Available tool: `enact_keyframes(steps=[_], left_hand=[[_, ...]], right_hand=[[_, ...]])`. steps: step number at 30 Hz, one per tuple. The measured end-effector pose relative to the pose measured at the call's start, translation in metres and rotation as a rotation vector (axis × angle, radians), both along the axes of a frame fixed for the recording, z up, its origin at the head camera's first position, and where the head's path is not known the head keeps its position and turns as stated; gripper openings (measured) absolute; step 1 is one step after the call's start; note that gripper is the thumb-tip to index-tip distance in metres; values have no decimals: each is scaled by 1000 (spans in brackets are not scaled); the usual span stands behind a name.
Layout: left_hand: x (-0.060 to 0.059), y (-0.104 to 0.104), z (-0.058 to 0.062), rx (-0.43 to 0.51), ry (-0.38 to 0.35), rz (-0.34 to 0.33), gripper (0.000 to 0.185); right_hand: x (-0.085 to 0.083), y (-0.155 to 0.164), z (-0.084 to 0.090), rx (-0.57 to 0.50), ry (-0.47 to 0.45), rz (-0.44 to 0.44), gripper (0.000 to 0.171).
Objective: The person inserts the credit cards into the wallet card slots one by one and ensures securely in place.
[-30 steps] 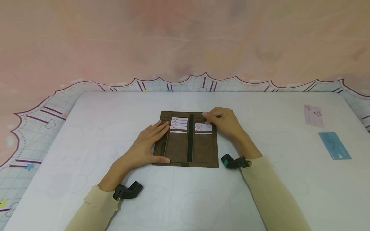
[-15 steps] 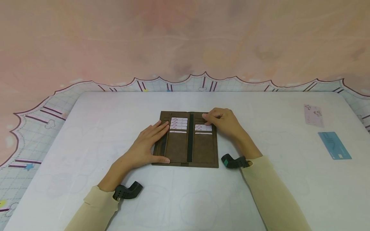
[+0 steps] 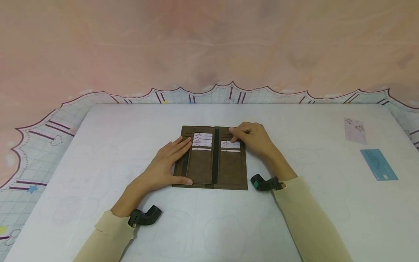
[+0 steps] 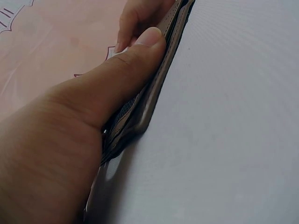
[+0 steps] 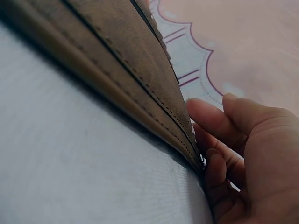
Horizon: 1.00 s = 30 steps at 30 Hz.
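Observation:
An open brown wallet (image 3: 201, 167) lies flat on the white table, several white cards (image 3: 202, 140) with pink print showing in its left slots. In the upper right slots, the tops of white cards (image 3: 230, 144) stick out. My left hand (image 3: 168, 163) rests on the wallet's left side, fingers spread and thumb on its front edge; the left wrist view shows that thumb (image 4: 135, 65) close. My right hand (image 3: 253, 138) is at the wallet's upper right, a fingertip right at the card's top edge. In the right wrist view its thumb (image 5: 233, 105) and forefinger stand apart, fingers bent.
At the right of the table lie a pale pink flowered card (image 3: 355, 131) and, nearer, a blue chip card (image 3: 379, 165). The white table (image 3: 183, 225) has a scalloped, patterned cloth border (image 3: 140, 96) behind and left. Black wrist cameras (image 3: 144, 215) sit on both wrists.
The card in the right-hand slots has slid slightly down, so less of its top shows. My right fingertips have moved down a little with it. The left hand has stayed in place.

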State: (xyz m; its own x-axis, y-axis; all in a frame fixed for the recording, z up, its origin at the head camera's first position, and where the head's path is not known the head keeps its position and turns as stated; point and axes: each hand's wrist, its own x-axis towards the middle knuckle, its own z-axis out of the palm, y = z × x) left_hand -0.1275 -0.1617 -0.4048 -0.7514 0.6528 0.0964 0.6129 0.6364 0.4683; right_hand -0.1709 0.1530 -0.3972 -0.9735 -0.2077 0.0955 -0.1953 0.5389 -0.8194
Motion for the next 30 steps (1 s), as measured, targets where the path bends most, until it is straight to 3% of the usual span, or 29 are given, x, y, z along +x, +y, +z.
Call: enact_keyframes(steps=[25,30], left_hand=[[-1,0,-1,15,41,-40,115],[-1,0,-2,0,62,-44,109]], right_hand=[[-1,-1,-4,33,70,-1,38],[-1,-2,-2,41,75,-3,38]])
